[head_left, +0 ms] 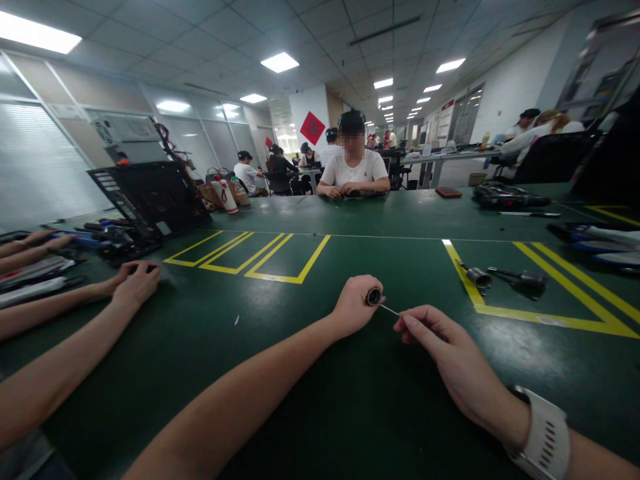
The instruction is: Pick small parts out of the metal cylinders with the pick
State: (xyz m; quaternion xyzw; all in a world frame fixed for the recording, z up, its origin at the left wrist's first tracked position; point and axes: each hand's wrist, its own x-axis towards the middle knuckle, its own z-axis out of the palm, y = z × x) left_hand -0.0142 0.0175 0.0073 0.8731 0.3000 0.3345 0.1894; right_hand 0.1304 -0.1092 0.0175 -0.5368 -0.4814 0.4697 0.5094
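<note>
One green table [280, 307]: broad work surface beneath both hands, marked with yellow tape outlines
Person opposite [353, 167]: seated at the far edge, white shirt and dark cap, hands resting at a dark object
Yellow tape frames [275, 277]: narrow outlines to the left of centre and wider ones to the right
Right hand [440, 333]: partly closed, thumb and index finger pinching the near end of a thin rod, the other fingers loosely bent; pale watch [543, 427] at its wrist
Left hand [355, 307]: curled closed around a round hollow piece, raised at the centre of view
Neighbour's hands [137, 283]: held together at the left of the table; their contents cannot be told
Two cup-ended parts [530, 283]: lying inside the right tape frame, well apart from both of the wearer's hands
Round hollow piece [373, 297]: dark, gripped in the left fist, its open ring end toward the viewer
Thin rod [389, 310]: bridging the two hands, its far end at the piece's rim; whether it enters the opening cannot be told
</note>
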